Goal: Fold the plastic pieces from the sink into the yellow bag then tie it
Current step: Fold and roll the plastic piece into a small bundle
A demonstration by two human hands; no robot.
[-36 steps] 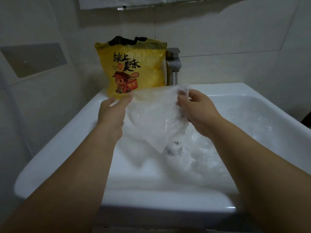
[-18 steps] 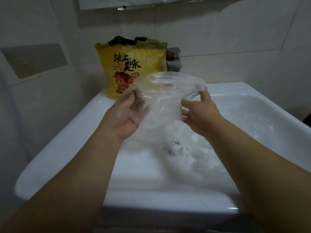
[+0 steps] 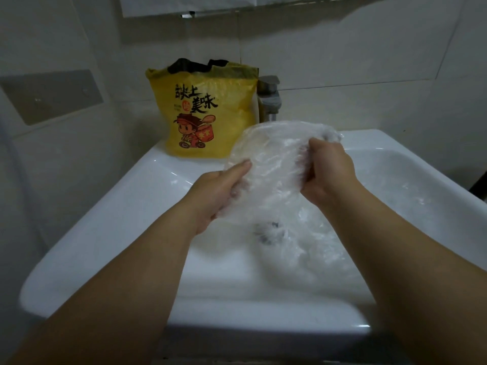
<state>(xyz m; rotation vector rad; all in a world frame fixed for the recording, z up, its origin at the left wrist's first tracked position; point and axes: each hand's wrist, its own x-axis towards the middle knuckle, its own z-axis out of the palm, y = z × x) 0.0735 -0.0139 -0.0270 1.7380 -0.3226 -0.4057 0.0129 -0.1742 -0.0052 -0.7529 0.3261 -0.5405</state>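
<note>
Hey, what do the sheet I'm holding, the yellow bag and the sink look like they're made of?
The sheet: thin clear plastic film, glossy and crinkled, see-through with white glints. The yellow bag: likely soft plastic, faintly shiny, printed, wrinkled along its top edge. The sink: probably glazed white ceramic, smooth with bright highlights on the rim.

Dim, flat indoor light with a greyish cast. Small glare spots on the front rim of the sink (image 3: 361,326) and its left inner wall. The clear plastic sheet (image 3: 274,159) is motion-blurred. Wall tiles (image 3: 342,48) bow towards the frame edges. Focus is soft overall.
</note>
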